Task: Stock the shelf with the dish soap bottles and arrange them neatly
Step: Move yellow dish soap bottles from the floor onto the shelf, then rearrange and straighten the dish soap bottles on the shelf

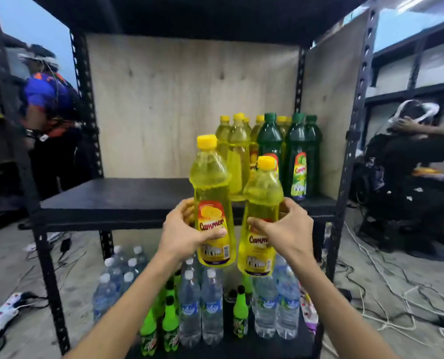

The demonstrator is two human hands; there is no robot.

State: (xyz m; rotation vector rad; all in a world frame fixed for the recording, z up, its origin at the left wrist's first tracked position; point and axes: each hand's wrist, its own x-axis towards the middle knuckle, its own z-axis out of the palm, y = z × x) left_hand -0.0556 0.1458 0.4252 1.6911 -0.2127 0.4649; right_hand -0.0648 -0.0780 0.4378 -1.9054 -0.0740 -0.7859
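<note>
Two yellow dish soap bottles are held upright, caps up, in front of the black shelf [112, 198]. The left bottle [213, 203] is gripped around its label by the left hand [183, 229], fingers curled closed; the right bottle [261, 218], held slightly lower, is clasped by the right hand [285, 229]. Both forearms are extended forward. At the shelf's back right, three green bottles [270, 141] and roughly six yellow bottles [237, 151] are clustered upright.
</note>
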